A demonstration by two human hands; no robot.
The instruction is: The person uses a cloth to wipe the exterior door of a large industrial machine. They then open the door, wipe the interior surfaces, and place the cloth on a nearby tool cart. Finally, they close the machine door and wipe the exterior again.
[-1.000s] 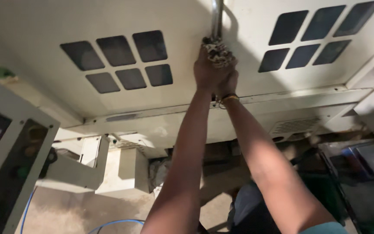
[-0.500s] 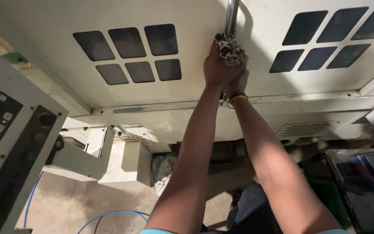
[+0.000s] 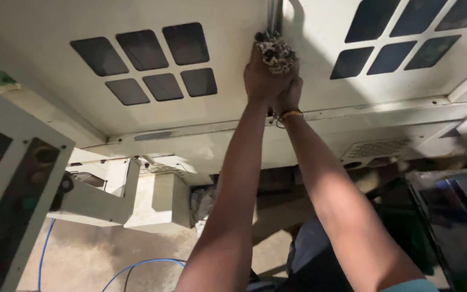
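From the head view I see my left hand [image 3: 259, 73] stretched out and closed around a patterned rag [image 3: 274, 50], pressing it against the metal bar [image 3: 273, 15] that runs between the two cream doors [image 3: 136, 108]. My right hand [image 3: 289, 96] sits just below and behind it, curled in, touching the left; I cannot tell what it grips. A bangle [image 3: 289, 114] rings that wrist. Each door carries a block of dark windows [image 3: 146, 64]. A control panel [image 3: 1, 184] stands at the left, with a blue cable [image 3: 136, 266] on the floor beneath.
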